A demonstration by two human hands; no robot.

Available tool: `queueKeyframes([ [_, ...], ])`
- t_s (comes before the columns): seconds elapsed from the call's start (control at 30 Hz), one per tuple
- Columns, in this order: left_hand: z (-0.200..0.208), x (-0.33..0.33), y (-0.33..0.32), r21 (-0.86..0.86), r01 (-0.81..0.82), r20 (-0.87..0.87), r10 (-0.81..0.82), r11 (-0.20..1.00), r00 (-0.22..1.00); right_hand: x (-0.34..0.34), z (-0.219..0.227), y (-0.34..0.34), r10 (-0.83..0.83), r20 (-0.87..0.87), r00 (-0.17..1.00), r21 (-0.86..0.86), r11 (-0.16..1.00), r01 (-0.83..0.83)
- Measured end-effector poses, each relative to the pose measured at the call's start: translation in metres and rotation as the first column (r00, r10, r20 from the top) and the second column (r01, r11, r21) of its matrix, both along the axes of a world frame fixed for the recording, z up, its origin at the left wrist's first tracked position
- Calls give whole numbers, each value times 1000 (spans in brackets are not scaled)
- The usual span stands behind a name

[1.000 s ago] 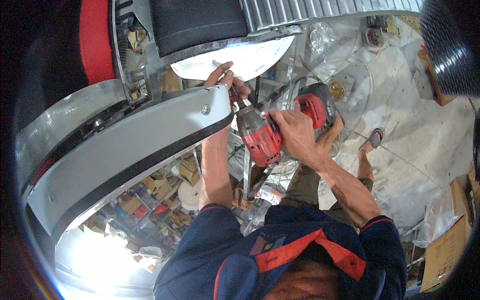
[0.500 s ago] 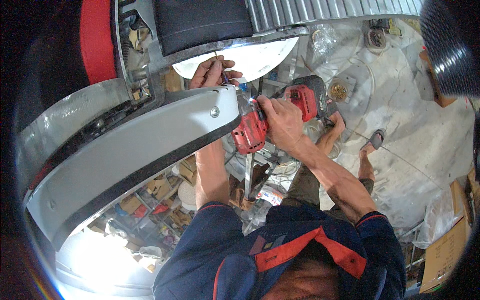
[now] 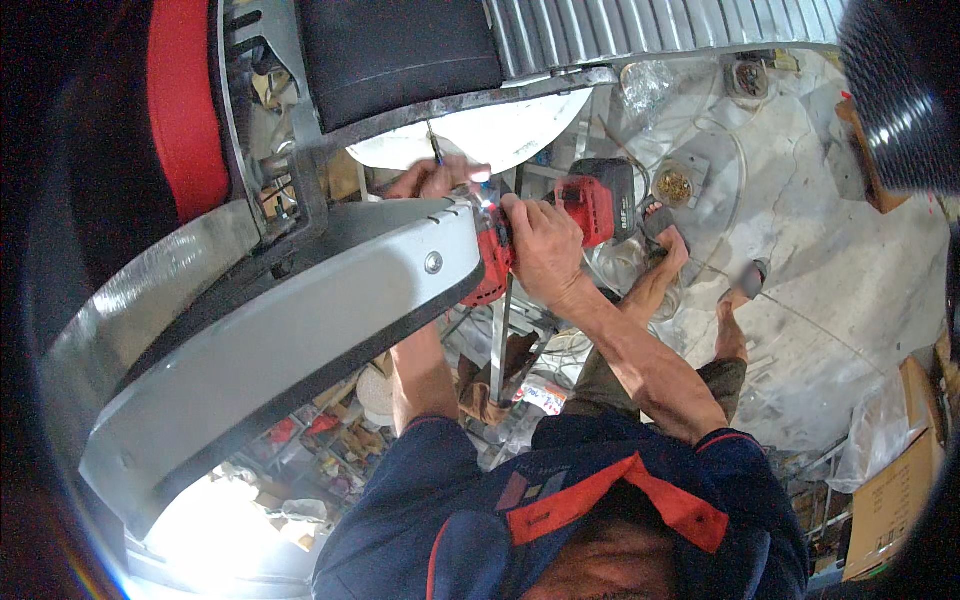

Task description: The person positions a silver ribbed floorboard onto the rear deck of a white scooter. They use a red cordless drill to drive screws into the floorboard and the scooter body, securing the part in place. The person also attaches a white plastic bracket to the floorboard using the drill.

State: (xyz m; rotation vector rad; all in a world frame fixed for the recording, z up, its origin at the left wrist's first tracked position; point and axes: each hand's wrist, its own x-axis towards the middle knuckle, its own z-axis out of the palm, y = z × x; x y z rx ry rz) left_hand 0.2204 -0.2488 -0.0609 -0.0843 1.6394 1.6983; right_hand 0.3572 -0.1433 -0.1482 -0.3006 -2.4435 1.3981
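Observation:
My right hand (image 3: 545, 245) is wrapped round a red and black cordless power tool (image 3: 492, 262), whose black battery end points right. The tool's front part is partly hidden behind the end of a long grey-white panel (image 3: 300, 330). Just beyond that end, my left hand (image 3: 435, 178) is slightly blurred, its fingers bent together around the lower end of a thin dark rod (image 3: 435, 145). A fingertip lies close to the lit nose of the tool; contact cannot be made out. The rod's upper tip reaches toward a metal rim, in front of a bright white curved surface (image 3: 480, 130).
A black padded piece (image 3: 400, 60) and a ribbed metal strip (image 3: 660, 25) run along the top. At the left is a red band (image 3: 190, 110). On the pale floor stands a dish of small brass-coloured parts (image 3: 675, 185). A cardboard box (image 3: 890, 515) sits lower right.
My right hand and the power tool have shifted left, further behind the panel's end. The left hand has come down slightly toward the tool's nose, the rod lower with it.

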Motion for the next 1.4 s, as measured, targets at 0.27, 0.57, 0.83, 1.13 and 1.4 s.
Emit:
queueKeyframes([
  [0.27, 2, 56, -18, -358, -49, -358, -89, 932, 930, -4, 1, -6, 18, 36, 999, -48, 999, -17],
  [0.57, -29, 35, -41, -91, -53, -231, 31, 994, 973, -11, 1, 0, 6, 21, 1000, -27, 1000, -6],
  [0.83, -29, 21, -40, -86, 33, -222, -51, 996, 974, -18, 8, 7, 6, 44, 999, 9, 1000, -7],
  [1.13, -18, 41, -20, -221, -120, -233, 67, 968, 970, -13, 9, 10, 152, 148, 977, 8, 988, -155],
  [1.4, 23, 141, 28, -397, -247, -272, 143, 884, 951, 41, 14, 55, 512, 279, 813, -109, 858, -503],
])
